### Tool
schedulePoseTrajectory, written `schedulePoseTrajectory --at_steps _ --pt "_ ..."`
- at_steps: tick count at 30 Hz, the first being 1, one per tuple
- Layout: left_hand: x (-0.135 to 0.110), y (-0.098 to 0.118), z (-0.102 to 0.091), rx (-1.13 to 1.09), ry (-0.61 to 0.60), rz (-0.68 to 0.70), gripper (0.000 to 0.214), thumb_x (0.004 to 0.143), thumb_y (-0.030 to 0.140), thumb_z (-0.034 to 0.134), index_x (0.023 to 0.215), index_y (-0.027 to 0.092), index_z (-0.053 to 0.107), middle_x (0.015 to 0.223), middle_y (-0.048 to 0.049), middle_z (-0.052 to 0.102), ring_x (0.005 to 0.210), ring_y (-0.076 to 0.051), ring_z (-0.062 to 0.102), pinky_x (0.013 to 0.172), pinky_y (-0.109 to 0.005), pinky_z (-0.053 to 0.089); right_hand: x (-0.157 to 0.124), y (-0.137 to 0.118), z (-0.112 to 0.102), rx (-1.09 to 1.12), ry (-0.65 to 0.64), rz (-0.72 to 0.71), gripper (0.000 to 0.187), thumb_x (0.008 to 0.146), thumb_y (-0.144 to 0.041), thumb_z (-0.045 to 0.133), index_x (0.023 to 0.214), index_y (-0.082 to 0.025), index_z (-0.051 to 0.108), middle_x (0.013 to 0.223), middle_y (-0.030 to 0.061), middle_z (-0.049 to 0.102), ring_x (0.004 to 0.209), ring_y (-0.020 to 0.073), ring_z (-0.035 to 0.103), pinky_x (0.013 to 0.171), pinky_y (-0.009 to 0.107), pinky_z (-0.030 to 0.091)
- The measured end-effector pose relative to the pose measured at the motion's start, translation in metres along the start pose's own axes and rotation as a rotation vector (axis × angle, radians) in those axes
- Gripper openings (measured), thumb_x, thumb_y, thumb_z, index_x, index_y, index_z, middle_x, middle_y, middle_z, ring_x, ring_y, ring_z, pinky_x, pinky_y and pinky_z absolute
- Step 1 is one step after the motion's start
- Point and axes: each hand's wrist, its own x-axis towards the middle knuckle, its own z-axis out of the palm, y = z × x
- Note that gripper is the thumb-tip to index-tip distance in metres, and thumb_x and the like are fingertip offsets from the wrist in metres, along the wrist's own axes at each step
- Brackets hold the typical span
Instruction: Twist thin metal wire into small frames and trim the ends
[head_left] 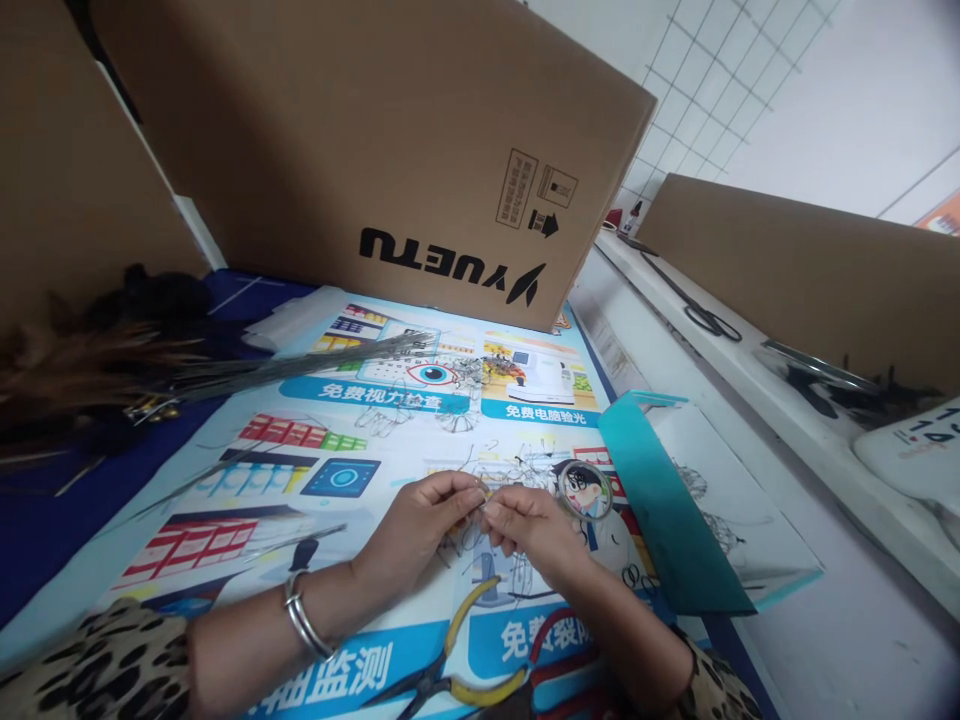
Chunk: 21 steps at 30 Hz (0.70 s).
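Note:
My left hand (420,525) and my right hand (536,525) meet over the middle of the printed sheet, fingertips almost touching. Thumb and forefinger of each are pinched on a thin wire (484,490), most of it hidden by the fingers. A tangle of bent wire pieces (525,465) lies just behind and under my hands. Beyond my right fingers sits a roll of clear tape (585,490). Yellow-handled pliers (450,670) lie near me, between my forearms, and red-handled pliers (551,650) lie partly under my right forearm.
A large cardboard box (337,150) stands across the back. A bundle of straight wires (300,370) and dark feathers (90,370) lie left. To the right, a teal open box (667,510) holds wire shapes, beside a white ledge (667,290) carrying scissors (712,322).

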Motion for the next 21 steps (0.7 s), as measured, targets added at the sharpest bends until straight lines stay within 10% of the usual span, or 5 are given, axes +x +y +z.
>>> schedulePoseTrajectory --at_steps 13,21 --pt "-0.002 0.004 0.002 -0.069 -0.053 -0.028 0.014 0.078 0.033 0.058 0.080 0.019 0.057 0.070 0.0000 0.060 0.055 -0.012 0.053 0.053 -0.026 0.044 -0.002 0.004 0.015 -0.107 -0.010 0.003 0.025 0.083 -0.034 0.049 0.068 -0.015 0.057 0.055 -0.0030 0.054 0.046 0.0076 0.050 0.047 0.018 0.038" --pt "-0.003 0.005 0.001 -0.064 0.046 0.002 0.014 0.080 0.032 0.057 0.077 0.018 0.055 0.078 -0.0017 0.060 0.074 -0.015 0.056 0.064 -0.025 0.045 -0.009 -0.003 0.022 -0.659 0.086 -0.110 0.024 0.085 -0.024 0.042 0.063 -0.018 0.050 0.057 -0.0017 0.054 0.054 0.0105 0.052 0.051 0.019 0.034"
